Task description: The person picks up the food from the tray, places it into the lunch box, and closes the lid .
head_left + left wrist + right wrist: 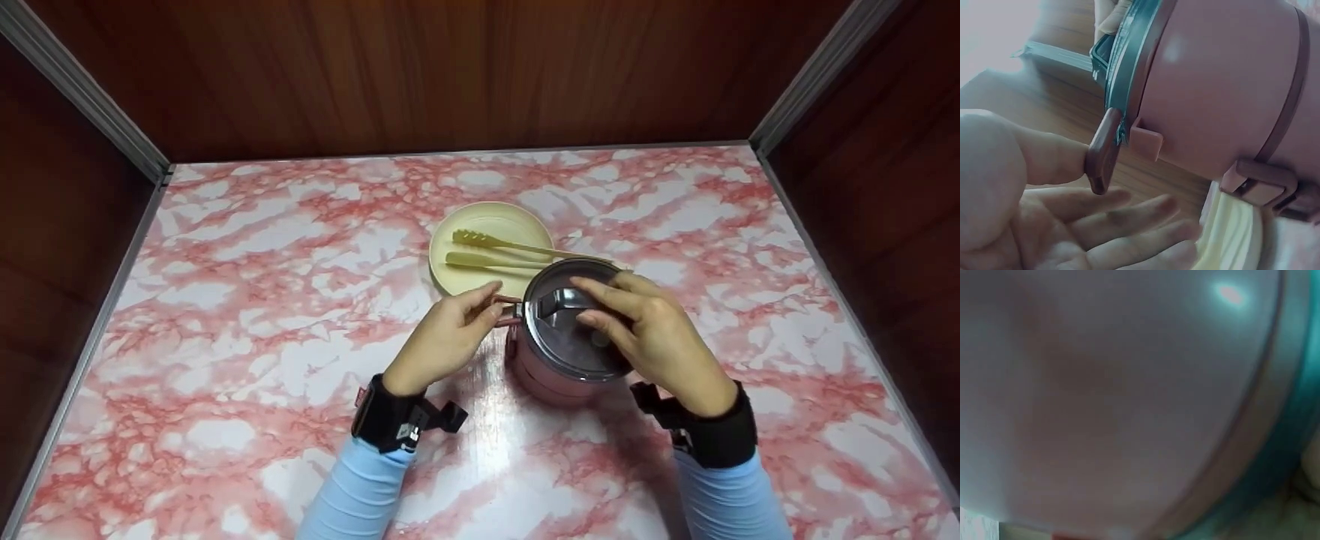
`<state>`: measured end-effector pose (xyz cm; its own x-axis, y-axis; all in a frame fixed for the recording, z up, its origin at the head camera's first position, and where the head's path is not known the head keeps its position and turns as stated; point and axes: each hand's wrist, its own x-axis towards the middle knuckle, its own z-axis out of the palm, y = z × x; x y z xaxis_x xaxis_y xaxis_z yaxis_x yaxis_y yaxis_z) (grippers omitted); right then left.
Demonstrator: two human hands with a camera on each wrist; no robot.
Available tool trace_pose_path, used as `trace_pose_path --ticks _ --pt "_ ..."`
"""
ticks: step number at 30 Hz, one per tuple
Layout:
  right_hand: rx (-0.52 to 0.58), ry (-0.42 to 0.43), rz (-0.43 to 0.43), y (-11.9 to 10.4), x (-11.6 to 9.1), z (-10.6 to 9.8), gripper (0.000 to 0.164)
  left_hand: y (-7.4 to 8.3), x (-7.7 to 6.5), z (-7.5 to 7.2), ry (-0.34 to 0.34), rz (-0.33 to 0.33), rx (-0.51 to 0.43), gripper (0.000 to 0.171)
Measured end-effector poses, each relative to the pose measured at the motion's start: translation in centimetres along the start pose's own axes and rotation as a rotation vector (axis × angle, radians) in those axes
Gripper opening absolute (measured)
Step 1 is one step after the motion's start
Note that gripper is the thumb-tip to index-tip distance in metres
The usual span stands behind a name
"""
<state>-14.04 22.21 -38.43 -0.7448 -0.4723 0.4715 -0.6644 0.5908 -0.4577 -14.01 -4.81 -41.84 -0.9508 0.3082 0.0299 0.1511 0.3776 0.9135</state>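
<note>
A pink round lunch container (551, 371) with a shiny steel lid (559, 334) stands on the marbled table, just in front of a pale yellow plate (457, 281). My right hand (645, 334) lies over the lid from the right, its bent fingers holding the lid's top and far rim. My left hand (450, 334) is at the container's left side, and its thumb (1044, 154) presses the dark red latch (1103, 149) at the lid's rim. The other fingers (1129, 216) lie loosely straight below the latch. The right wrist view shows only the blurred pink wall (1117, 399).
A yellow fork (495, 241) and spoon (487, 261) lie on the plate. A second pink clasp (1261, 183) sits lower on the container. Dark wooden walls with metal edge strips (82, 97) enclose the pink-and-white marbled tabletop (247, 300) on three sides.
</note>
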Motion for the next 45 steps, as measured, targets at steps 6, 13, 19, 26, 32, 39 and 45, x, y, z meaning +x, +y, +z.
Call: trace_pose_path --ticks 6,13,19,26,32,39,45 --pt "-0.034 0.019 0.096 -0.2 -1.0 -2.6 0.056 2.2 -1.4 0.2 0.102 0.089 0.138 0.049" --pt "-0.150 -0.029 0.329 0.1 -2.3 -5.0 0.038 3.7 -2.4 1.3 0.095 0.141 0.210 0.052" --pt "-0.128 -0.179 0.423 0.6 -2.2 -4.7 0.045 3.5 -2.2 2.0 0.070 0.096 0.224 0.056" --pt "-0.066 -0.198 0.478 0.8 -1.9 -4.2 0.040 2.7 -1.6 2.6 0.058 0.123 0.148 0.052" --pt "-0.004 -0.217 0.523 0.9 -1.8 -4.0 0.049 2.5 -1.4 3.1 0.099 0.147 0.083 0.050" --pt "0.005 -0.260 0.466 1.3 -1.8 -3.9 0.051 2.6 -1.2 4.2 0.153 0.142 0.111 0.055" --pt "0.015 -0.243 0.418 1.3 -1.6 -3.4 0.056 2.7 -1.2 4.9 0.201 0.115 0.182 0.061"
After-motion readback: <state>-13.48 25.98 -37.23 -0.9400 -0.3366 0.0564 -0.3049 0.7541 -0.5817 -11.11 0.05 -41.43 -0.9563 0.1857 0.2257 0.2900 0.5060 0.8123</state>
